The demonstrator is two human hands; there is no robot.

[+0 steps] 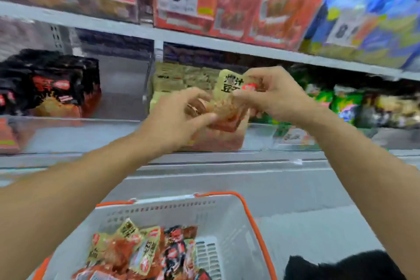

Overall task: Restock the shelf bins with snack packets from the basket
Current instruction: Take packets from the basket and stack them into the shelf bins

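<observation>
Left hand (181,113), right hand (270,95) pinching.

The single head-worn wide-angle view looks forward and slightly down from close in front of a grey metal store shelf (204,45), near enough that both forearms span the frame, with a white plastic basket with orange rim (229,213) directly below at the bottom edge.
</observation>
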